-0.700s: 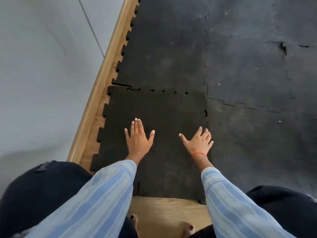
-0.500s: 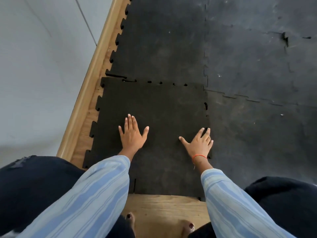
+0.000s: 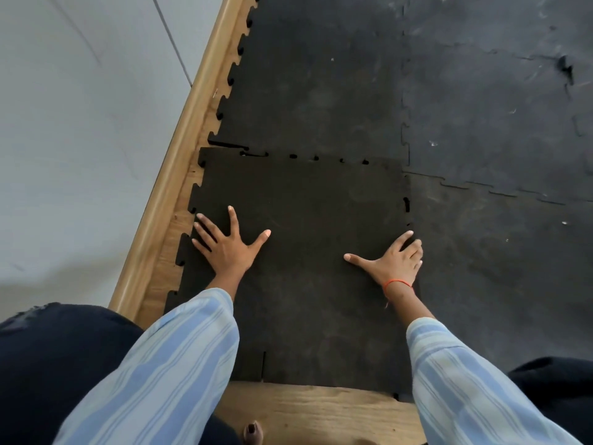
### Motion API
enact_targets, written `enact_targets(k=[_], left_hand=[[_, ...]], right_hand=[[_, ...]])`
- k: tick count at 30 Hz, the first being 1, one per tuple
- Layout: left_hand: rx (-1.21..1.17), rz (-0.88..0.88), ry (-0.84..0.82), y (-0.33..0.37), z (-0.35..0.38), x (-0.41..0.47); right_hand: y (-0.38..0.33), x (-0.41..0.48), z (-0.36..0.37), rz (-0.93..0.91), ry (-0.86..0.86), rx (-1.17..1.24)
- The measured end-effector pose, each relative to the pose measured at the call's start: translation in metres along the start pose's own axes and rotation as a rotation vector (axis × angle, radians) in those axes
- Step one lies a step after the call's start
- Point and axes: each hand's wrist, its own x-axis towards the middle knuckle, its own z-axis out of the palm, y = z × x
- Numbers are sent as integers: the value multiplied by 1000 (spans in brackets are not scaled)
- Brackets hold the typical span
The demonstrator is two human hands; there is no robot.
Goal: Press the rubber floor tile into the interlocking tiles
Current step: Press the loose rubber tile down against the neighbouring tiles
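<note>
Flat beneath both hands (image 3: 229,247), tile (image 3: 305,268).

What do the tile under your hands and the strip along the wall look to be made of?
Tile: matte black, likely rubber or dense foam, going by its speckled face and cut puzzle tabs. Wall strip: light wood or wood-look trim, smooth with a slight sheen.

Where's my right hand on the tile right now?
In the head view, your right hand lies flat at the right edge of the loose rubber tile, fingertips on its seam with the neighbouring laid tile.
</note>
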Motion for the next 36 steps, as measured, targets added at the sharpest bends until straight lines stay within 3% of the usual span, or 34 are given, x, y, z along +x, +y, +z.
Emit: enact_targets(k=[8, 18, 24, 27, 36], left_hand=[[-137, -158, 15, -7, -8, 12], [-201, -139, 23, -6, -16, 28], [-177, -102, 1, -10, -20, 40], [-160, -94, -21, -10, -23, 40], [-61, -84, -154, 19, -23, 23]], right_hand=[[-4, -9, 0, 17, 44, 41], [-5, -12, 11, 107, 117, 338], [-5, -24, 21, 145, 138, 380], [-6, -26, 20, 135, 119, 331], [-10, -25, 11, 6, -10, -146]])
